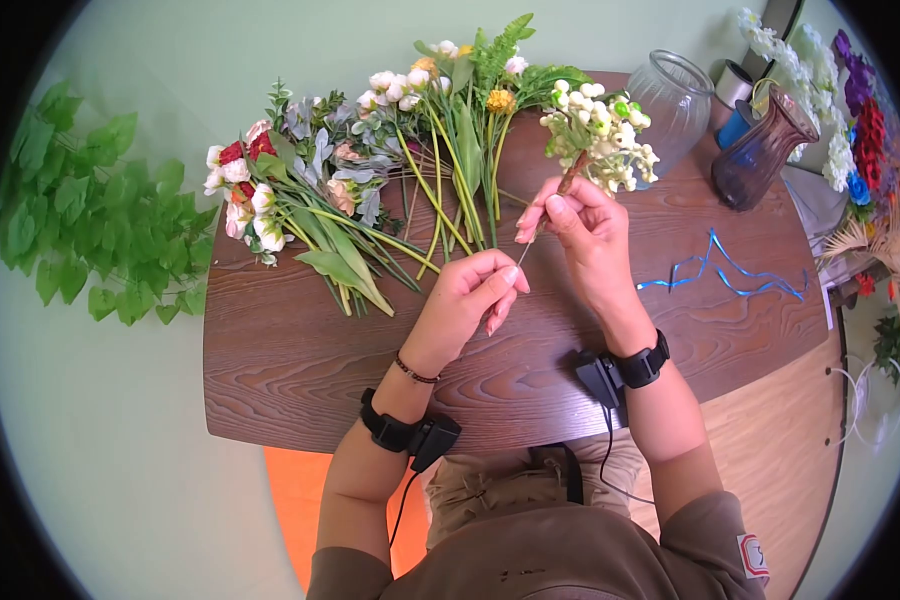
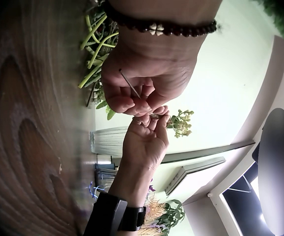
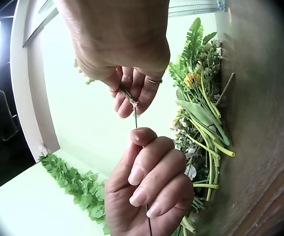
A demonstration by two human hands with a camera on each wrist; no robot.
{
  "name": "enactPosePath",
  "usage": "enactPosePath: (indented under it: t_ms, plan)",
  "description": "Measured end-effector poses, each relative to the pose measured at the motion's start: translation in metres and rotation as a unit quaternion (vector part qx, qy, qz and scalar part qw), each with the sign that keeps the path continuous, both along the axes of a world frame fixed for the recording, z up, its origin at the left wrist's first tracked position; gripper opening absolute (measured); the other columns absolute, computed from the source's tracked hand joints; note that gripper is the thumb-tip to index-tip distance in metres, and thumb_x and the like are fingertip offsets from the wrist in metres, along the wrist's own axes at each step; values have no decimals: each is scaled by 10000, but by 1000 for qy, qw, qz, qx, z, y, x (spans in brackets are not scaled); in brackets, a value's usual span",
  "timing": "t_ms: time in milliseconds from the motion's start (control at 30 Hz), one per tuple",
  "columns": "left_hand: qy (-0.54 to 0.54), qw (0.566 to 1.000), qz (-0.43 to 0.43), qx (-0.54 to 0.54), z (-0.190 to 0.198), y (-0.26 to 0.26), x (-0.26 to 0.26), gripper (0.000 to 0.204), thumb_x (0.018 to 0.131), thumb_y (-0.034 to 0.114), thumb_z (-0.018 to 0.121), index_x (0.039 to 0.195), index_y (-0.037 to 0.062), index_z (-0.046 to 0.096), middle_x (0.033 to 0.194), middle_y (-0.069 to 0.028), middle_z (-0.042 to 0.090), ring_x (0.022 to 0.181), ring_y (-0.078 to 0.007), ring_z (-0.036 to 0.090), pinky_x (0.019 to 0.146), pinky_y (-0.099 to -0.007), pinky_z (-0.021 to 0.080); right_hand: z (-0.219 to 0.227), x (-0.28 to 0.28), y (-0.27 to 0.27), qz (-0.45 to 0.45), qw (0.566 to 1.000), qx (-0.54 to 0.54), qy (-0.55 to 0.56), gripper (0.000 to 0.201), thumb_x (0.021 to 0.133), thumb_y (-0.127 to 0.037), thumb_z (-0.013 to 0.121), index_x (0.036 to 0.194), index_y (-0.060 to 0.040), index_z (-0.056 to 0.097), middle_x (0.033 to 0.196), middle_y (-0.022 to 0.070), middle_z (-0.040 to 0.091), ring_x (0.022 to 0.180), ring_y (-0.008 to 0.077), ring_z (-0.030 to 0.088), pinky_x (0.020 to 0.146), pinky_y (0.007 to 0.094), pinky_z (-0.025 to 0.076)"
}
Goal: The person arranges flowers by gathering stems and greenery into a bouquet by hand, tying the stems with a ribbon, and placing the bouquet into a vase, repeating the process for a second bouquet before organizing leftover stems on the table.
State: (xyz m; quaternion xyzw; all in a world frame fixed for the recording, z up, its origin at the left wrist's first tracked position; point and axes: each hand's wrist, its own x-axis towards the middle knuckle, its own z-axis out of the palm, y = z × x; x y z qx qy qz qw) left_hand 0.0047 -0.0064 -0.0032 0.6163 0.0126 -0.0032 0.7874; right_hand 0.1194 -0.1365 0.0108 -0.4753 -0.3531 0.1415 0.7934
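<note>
My right hand (image 1: 592, 238) pinches the brown stem (image 1: 570, 178) of an artificial spray of cream and green berries (image 1: 605, 130), its head pointing away from me above the table. From the stem's lower end runs a thin dark wire (image 3: 136, 119). Lower and to the left, my left hand (image 1: 465, 302) grips that wire between thumb and fingers. Past the curled fingers, the wire's free end (image 2: 128, 82) sticks out in the left wrist view. A short stretch of bare wire separates the two hands.
Several artificial flowers lie at the table's left and back, including white-and-red blooms (image 1: 238, 185) and a green fern (image 1: 500, 55). A clear glass vase (image 1: 673, 95) and a dark purple vase (image 1: 755, 155) stand back right. Blue ribbon (image 1: 720, 270) lies on the right side.
</note>
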Motion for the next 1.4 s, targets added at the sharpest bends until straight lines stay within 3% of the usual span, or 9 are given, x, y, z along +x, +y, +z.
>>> enactPosePath:
  t_ms: [267, 633, 867, 1067, 1133, 1200, 1267, 1333, 1400]
  plan:
    - [-2, 1000, -2, 4, -5, -1, 2, 199, 960, 161, 453, 888, -5, 538, 607, 8, 459, 475, -59, 415, 449, -186, 351, -1, -3, 3, 38, 995, 19, 85, 176, 949, -140, 465, 1000, 12, 537, 802, 85, 612, 709, 152, 588, 701, 294, 481]
    - [4, 998, 19, -51, -11, -1, 2, 164, 951, 135, 482, 919, -19, 530, 650, 12, 445, 440, -29, 379, 374, -171, 310, -1, -5, 7, 112, 972, 103, 178, 249, 982, -242, 398, 937, -17, 494, 646, -11, 388, 573, 97, 371, 608, 288, 395]
    - [-37, 990, 97, 98, -5, 10, 3, 151, 940, 127, 496, 965, -13, 549, 734, -30, 549, 506, -59, 499, 438, -179, 388, 0, -5, 6, 96, 978, 96, 159, 273, 988, -262, 391, 886, -28, 487, 602, -35, 331, 520, 72, 312, 521, 251, 342]
    - [-110, 827, 427, 349, -5, 63, 0, 137, 875, 137, 605, 878, 1, 585, 671, -45, 616, 554, -94, 590, 472, -201, 429, 12, -9, 2, 60, 981, 105, 153, 285, 991, -262, 392, 853, -31, 486, 560, -43, 297, 484, 65, 270, 445, 229, 285]
    - [-87, 738, 505, 440, -4, 79, -6, 179, 829, 150, 636, 781, -1, 552, 655, -119, 595, 546, -262, 578, 523, -352, 442, 12, -8, 0, 53, 982, 102, 150, 285, 991, -260, 390, 854, -30, 487, 557, -41, 298, 480, 64, 266, 441, 228, 281]
    - [-7, 741, 499, 449, 1, 87, -14, 264, 810, 229, 665, 722, 9, 550, 621, -142, 588, 578, -320, 580, 535, -394, 444, 14, -10, -1, 52, 983, 100, 146, 286, 992, -260, 388, 857, -29, 489, 554, -38, 295, 476, 63, 261, 436, 229, 276]
    - [51, 729, 474, 492, -15, 101, -14, 336, 818, 287, 675, 673, 2, 572, 508, -87, 577, 419, -158, 574, 430, -287, 454, 13, -10, -1, 57, 984, 99, 140, 287, 993, -261, 385, 864, -27, 492, 556, -34, 304, 473, 63, 260, 431, 228, 276]
    - [43, 717, 481, 503, -21, 105, -12, 359, 804, 308, 689, 650, 7, 568, 457, -75, 550, 353, -172, 542, 398, -301, 437, 12, -10, 0, 60, 984, 102, 132, 288, 992, -266, 387, 871, -27, 493, 557, -31, 314, 468, 63, 267, 430, 227, 282]
    - [130, 732, 461, 484, -16, 100, -11, 354, 759, 320, 709, 645, 9, 582, 608, -170, 587, 608, -366, 588, 548, -441, 451, 12, -10, 0, 63, 985, 104, 125, 289, 991, -271, 388, 877, -27, 494, 558, -28, 325, 464, 63, 273, 428, 227, 287]
